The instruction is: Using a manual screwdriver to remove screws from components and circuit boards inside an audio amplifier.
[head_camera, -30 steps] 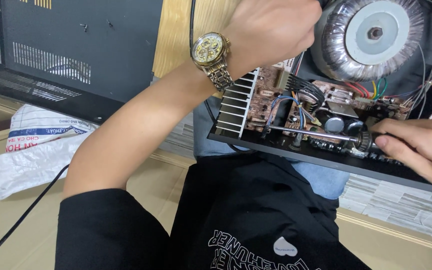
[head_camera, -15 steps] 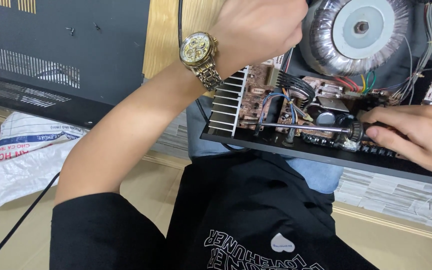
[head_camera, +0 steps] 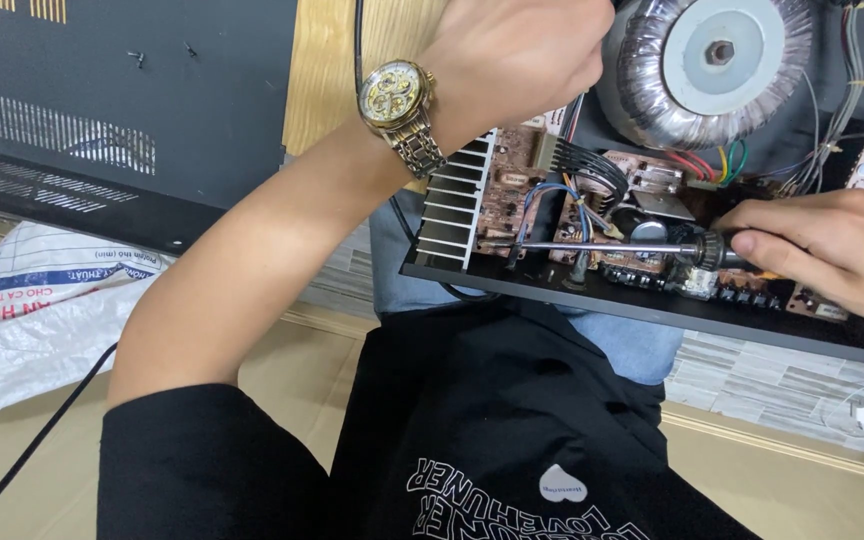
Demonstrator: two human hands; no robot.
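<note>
The right hand [head_camera: 832, 255] is closing its fingers around the dark handle of a long steel-shafted screwdriver [head_camera: 602, 246], holding it nearly level. The shaft is reaching leftward across the brown printed circuit board [head_camera: 652, 190] of the opened black metal amplifier chassis [head_camera: 652, 305], with its tip sitting near the foot of the black finned aluminium heat sink [head_camera: 452, 215].

Compared with the frames of a second ago, the screwdriver shaft is now lying more plainly exposed, and the right hand is gripping further back on the handle; the tip is remaining at about the same spot beside the heat sink. This is suggesting that the tool is being turned or seated in place rather than moved to another fastener.

The left hand [head_camera: 522, 60], wearing a gold-coloured metal wristwatch [head_camera: 400, 100], is staying curled shut at the upper edge of the chassis, beside the large grey toroidal transformer [head_camera: 717, 65]. What it is gripping cannot be told, although a thin black cable [head_camera: 358, 40] is running upward next to it.
</note>
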